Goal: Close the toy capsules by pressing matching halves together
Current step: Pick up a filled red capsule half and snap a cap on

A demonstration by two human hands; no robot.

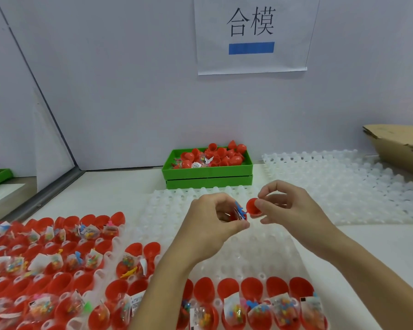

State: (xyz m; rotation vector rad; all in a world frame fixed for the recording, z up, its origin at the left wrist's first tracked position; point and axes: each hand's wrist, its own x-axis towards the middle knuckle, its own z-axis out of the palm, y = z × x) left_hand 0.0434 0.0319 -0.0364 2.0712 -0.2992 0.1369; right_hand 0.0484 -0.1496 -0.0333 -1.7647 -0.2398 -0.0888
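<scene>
Head view: we count two hands, centre frame. Left hand (pixel 215 217) grasps filled red capsule half (pixel 239 214), blue toy poking out. Right hand (pixel 289 206), at 3 o'clock of it, pinches empty red cap (pixel 253 207); halves nearly touching. One green bin (pixel 208 173) at 12 o'clock. Three white trays (pixel 248 253); open capsules (pixel 57 258) at 8 o'clock, too many to count.

A single head-worn wide-angle view looks forward and down from just above the white tabletop (pixel 119 184). The two hands sit close at frame centre; the pale partition wall (pixel 134 91) fills the upper half, its lines bowed toward the edges.
</scene>
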